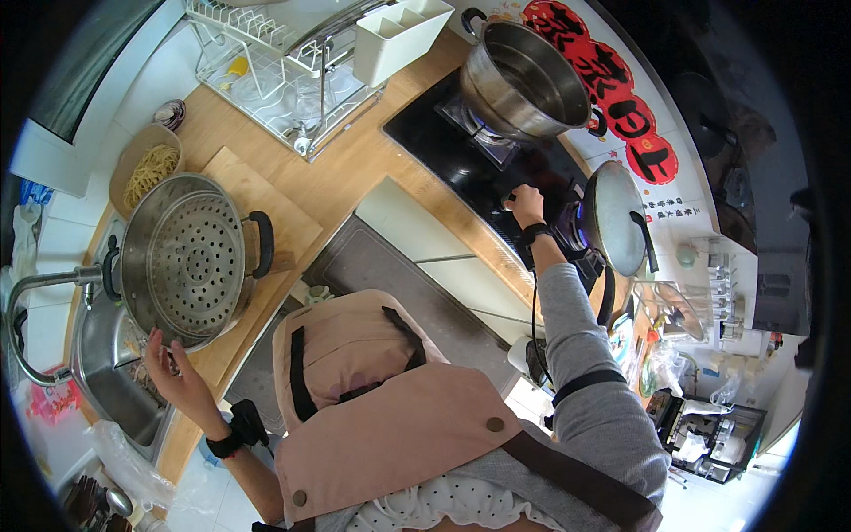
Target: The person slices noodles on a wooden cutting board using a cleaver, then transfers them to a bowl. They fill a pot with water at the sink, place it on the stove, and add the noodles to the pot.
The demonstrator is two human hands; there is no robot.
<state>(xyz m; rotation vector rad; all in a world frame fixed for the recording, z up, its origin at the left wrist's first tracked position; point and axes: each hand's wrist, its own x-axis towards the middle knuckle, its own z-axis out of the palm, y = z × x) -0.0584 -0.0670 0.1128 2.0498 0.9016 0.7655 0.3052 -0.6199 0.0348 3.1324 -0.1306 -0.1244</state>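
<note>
My right hand (526, 204) grips a control knob of the black gas hob (465, 159). Behind it, a tall steel pot (525, 80) stands over a lit burner. To its right, a light-coloured frying pan (615, 219) with a dark-handled utensil in it sits over another lit flame. My left hand (166, 366) is raised over the steel sink, fingers apart and holding nothing, just below the rim of a perforated steel steamer pot (196, 263). Whether the fingertips touch that rim I cannot tell.
A wooden cutting board (266, 193) lies partly under the steamer pot. Beside it are a bowl of noodles (149, 169), a white dish rack (292, 80) and the sink (126, 392) with its curved tap (26, 286). A glass lid (679, 311) and bagged items are right of the hob.
</note>
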